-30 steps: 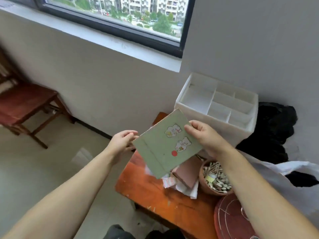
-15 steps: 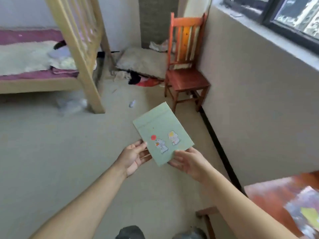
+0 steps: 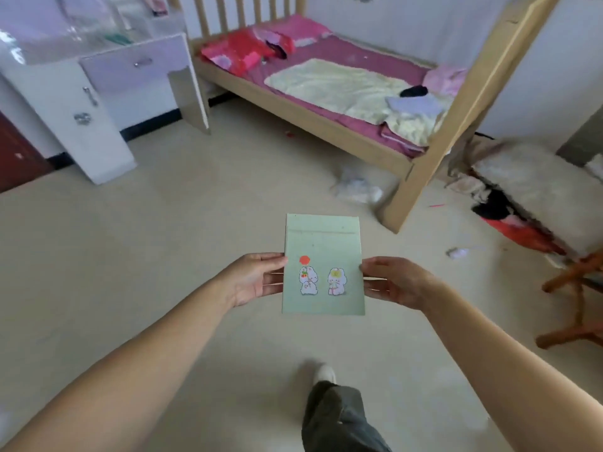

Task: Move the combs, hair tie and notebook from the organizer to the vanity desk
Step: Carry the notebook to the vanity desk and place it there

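I hold a pale green notebook (image 3: 323, 252) with two cartoon stickers and a red dot flat in front of me, above the floor. My left hand (image 3: 254, 278) grips its left edge and my right hand (image 3: 394, 282) grips its right edge. The white vanity desk (image 3: 98, 76) stands at the upper left, across the room. The organizer, combs and hair tie are out of view.
A wooden bed (image 3: 326, 83) with pink bedding stands ahead. A wooden post (image 3: 463, 106) rises at right centre. Cushions and clothes (image 3: 528, 190) lie on the floor at right, beside a wooden chair's legs (image 3: 577, 298). Scraps (image 3: 355, 187) litter the floor.
My view has swung left from the organizer's table past the chair to the bed and vanity desk. The notebook stayed in both hands and now lies square to me.
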Tool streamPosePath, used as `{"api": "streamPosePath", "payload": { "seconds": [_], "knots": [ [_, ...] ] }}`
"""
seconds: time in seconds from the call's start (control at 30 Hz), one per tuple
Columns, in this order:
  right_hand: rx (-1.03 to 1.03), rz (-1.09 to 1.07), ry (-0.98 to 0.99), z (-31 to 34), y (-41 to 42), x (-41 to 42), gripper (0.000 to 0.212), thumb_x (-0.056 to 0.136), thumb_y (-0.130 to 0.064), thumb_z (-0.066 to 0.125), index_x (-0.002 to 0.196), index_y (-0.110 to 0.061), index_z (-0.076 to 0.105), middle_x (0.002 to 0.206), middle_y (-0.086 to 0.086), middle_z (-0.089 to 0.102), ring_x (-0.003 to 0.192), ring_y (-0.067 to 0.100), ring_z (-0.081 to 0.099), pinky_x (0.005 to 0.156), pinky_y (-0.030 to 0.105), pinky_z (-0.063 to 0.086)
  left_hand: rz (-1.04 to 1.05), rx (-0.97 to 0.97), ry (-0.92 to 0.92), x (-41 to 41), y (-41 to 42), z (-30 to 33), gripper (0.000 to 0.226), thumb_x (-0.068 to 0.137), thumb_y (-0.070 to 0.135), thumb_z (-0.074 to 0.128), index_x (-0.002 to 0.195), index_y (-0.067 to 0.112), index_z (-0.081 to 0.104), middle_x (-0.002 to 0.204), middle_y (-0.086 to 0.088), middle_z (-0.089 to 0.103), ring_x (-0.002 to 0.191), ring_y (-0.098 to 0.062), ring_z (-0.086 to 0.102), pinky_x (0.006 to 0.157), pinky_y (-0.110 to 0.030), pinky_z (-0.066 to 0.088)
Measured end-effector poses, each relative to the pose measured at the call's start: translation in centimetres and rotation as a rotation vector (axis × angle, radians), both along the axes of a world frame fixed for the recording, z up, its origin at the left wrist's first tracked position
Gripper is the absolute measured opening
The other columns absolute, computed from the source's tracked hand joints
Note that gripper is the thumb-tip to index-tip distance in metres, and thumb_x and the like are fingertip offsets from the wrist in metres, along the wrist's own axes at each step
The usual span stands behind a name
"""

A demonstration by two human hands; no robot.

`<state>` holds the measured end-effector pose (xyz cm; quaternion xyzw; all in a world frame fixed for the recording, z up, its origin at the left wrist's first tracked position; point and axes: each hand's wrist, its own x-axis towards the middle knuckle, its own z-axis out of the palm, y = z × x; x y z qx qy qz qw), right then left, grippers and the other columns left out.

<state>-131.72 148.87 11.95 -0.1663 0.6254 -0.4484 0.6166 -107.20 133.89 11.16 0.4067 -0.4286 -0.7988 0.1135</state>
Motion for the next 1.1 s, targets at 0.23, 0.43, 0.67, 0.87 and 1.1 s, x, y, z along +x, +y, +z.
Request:
{"api": "streamPosePath", "payload": {
  "seconds": [0.23, 0.43, 0.67, 0.87, 1.1],
  "knots": [
    [0.004, 0.255, 0.001, -2.6, -22.6, 1.0, 0.009, 0.081, -0.011, 0.068, 0.082, -0.018, 0.074, 0.089, 0.000, 0.077, 0.077, 0.018, 0.073, 0.064, 0.025, 0.059, 0.240, 0.102, -0.037, 4.2, -16.8, -2.6, 0.014, 0.084, 0.013, 0.063, 0.097, 0.010, 0.068, 0.090, -0.008, 0.076, 0.086, -0.024, 0.072, 0.067, -0.034, 0.061],
    [0.020, 0.460, 0.020, -2.1, -42.8, 3.9, 0.009, 0.084, -0.007, 0.064, 0.089, -0.013, 0.070, 0.082, 0.002, 0.078, 0.073, 0.017, 0.074, 0.059, 0.024, 0.058, 0.493, 0.157, -0.106, 8.3, -30.7, -1.9, 0.025, 0.081, 0.008, 0.066, 0.106, 0.007, 0.063, 0.096, -0.011, 0.073, 0.085, -0.026, 0.072, 0.067, -0.037, 0.059],
    [-0.014, 0.765, 0.073, -2.8, -65.2, 13.7, 0.011, 0.084, -0.007, 0.063, 0.094, -0.011, 0.067, 0.079, 0.000, 0.077, 0.072, 0.013, 0.073, 0.060, 0.023, 0.059, 0.707, 0.116, -0.140, 17.8, -45.5, -2.9, 0.018, 0.084, 0.010, 0.064, 0.102, 0.008, 0.065, 0.097, -0.008, 0.073, 0.087, -0.023, 0.072, 0.070, -0.036, 0.059],
    [-0.044, 0.771, 0.087, -2.9, -83.6, 21.2, 0.011, 0.084, -0.005, 0.063, 0.093, -0.009, 0.067, 0.076, 0.001, 0.076, 0.070, 0.014, 0.072, 0.059, 0.024, 0.058, 0.754, 0.070, -0.189, 24.4, -62.4, -1.5, 0.012, 0.085, 0.008, 0.062, 0.096, 0.010, 0.067, 0.079, -0.002, 0.076, 0.076, -0.018, 0.071, 0.065, -0.033, 0.057],
    [-0.083, 0.679, 0.108, -1.3, -102.2, 24.1, 0.011, 0.085, -0.005, 0.064, 0.094, -0.009, 0.067, 0.075, 0.001, 0.078, 0.071, 0.013, 0.074, 0.056, 0.023, 0.058, 0.715, 0.045, -0.221, 27.3, -83.1, 0.2, 0.015, 0.085, 0.008, 0.063, 0.100, 0.009, 0.064, 0.091, -0.007, 0.072, 0.083, -0.021, 0.069, 0.074, -0.036, 0.057]
  ]
}}
